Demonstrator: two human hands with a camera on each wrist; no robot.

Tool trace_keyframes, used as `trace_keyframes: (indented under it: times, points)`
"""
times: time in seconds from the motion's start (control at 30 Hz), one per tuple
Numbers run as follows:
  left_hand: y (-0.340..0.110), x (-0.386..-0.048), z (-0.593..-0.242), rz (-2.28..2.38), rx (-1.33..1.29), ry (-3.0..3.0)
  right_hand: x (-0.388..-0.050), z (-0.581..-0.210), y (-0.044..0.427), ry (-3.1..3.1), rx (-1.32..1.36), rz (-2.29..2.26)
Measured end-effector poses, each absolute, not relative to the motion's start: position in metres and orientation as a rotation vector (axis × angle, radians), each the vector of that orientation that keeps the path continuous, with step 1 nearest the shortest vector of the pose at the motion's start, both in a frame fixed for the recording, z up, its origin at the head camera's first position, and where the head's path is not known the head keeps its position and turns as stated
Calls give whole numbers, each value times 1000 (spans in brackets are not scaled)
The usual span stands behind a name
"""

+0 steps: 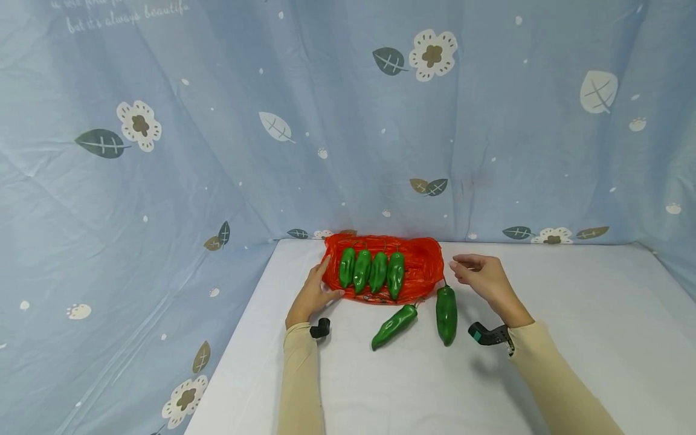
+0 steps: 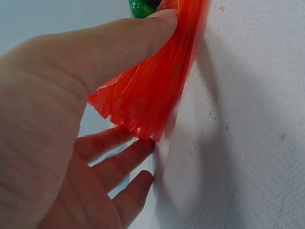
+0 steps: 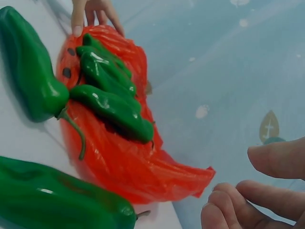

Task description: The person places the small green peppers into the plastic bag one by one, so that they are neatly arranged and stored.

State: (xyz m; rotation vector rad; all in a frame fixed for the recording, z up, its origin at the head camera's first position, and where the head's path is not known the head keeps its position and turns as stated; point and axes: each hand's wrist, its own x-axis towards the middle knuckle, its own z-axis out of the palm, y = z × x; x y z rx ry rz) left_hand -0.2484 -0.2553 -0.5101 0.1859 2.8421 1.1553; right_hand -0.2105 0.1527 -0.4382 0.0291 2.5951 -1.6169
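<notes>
A red plastic bag (image 1: 421,266) lies flat on the white table with several green peppers (image 1: 396,275) side by side on it. My left hand (image 1: 312,297) is at the bag's left end. In the left wrist view its thumb touches the bag (image 2: 157,90) while the other fingers reach round the bag's end, spread apart. My right hand (image 1: 483,279) hovers off the bag's right end with loosely bent fingers, holding nothing. Below that hand one loose green pepper (image 1: 447,315) lies lengthwise, and another green pepper (image 1: 394,327) lies slanted in front of the bag.
A blue patterned cloth (image 1: 348,151) hangs behind the table and along its left side. White cloth covers the table (image 1: 380,386). Each wrist carries a small black camera mount (image 1: 488,334).
</notes>
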Motion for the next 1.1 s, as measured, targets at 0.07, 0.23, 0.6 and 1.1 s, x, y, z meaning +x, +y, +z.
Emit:
trace_keyframes:
  times: [0.07,0.23,0.6,1.1]
  points:
    - [-255,-248,-510,1158,184,2840,-209,-441,154,2583,35,-1599]
    - [-254,-248,-509,1156,177,2833,-207,-447,157,2573,39,-1569]
    - [-254,-250,-510,1135,174,2845,-202,-459,164,2574,51,-1534]
    - [-253,-248,-508,1132,175,2852,-195,-482,171,2518,70,-1530]
